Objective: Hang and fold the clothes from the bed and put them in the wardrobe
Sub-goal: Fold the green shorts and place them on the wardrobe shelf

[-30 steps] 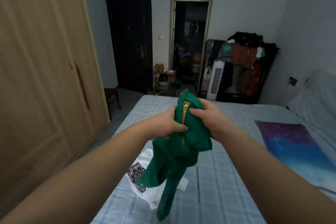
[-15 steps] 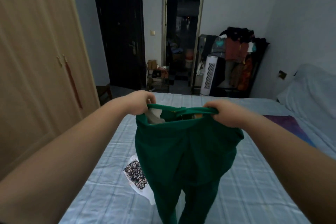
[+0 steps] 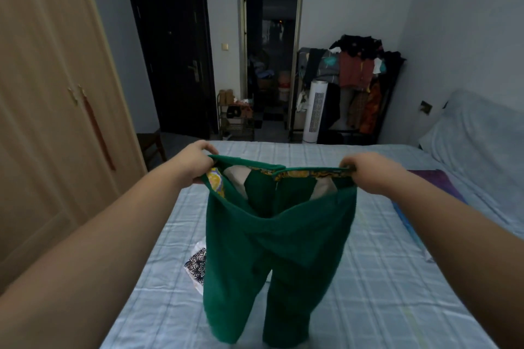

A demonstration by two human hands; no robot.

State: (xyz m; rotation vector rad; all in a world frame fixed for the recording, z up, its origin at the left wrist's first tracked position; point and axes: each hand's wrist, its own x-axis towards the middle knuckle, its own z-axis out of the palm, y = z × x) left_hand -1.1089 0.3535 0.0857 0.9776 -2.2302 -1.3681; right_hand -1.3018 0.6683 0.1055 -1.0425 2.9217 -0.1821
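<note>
The left hand and right hand each pinch one end of the waistband of a pair of green cloth trousers, fingers curled round it. A second ago the trousers were a bunched wad between the hands; now they are pulled wide and hang open above the pale blue checked bed, legs dangling, ready to fold. A white garment with a black print lies on the bed behind the trousers. The light wooden wardrobe on the left has its doors closed, so they will likely need opening
</note>
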